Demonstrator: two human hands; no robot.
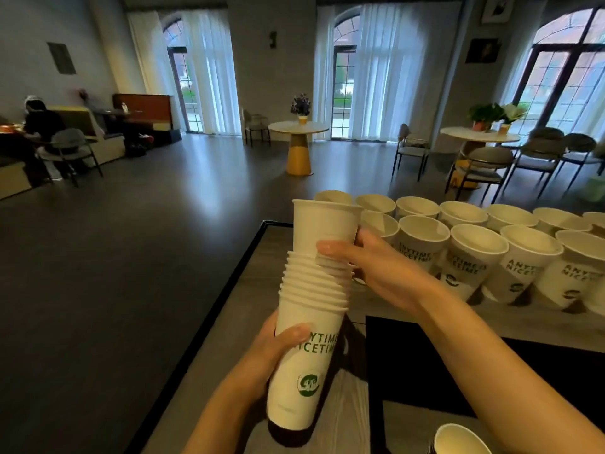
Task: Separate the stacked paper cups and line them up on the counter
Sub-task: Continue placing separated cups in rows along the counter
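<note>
Stack of paper cups (307, 339) held upright, slightly tilted, above tabletop (262, 276) edge. Left hand (271, 348) fingers wrapped around stack base. Right hand (370, 267) fingers closed on top cup (324, 231), partly lifted along stack's long axis. Lined-up cups (474, 247) stand right of it.

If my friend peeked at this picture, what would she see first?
First, the tall stack of paper cups right in the middle: the left hand holds it low down, and the right hand grips the top cup, which sticks up out of the stack. Next, the two rows of cups already standing open side up on the counter, to the right behind the hands.
</note>
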